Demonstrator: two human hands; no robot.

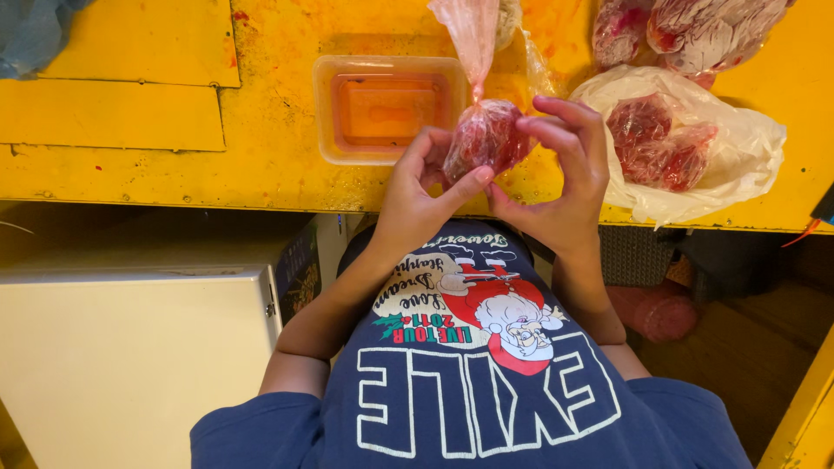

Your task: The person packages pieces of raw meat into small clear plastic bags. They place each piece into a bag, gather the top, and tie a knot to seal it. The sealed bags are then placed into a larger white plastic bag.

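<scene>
Scuffed yellow-painted worktop (130, 113), stained red and orange, above a white cabinet (130, 365) under its near edge. Crumpled white plastic bag (738, 148) of red packets near the right edge; clear rectangular plastic tub of orange liquid (387, 108) mid-surface. Over the near edge — small clear plastic bag of glossy red pieces (485, 135), twisted neck upward, pinched between left hand (417, 195) and right hand (565, 182), fingers curled around it.

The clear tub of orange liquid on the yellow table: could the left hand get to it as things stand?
Probably yes. The tub sits just beyond the left hand with bare table between, but that hand is pinching the small red-filled bag together with the right hand.
</scene>
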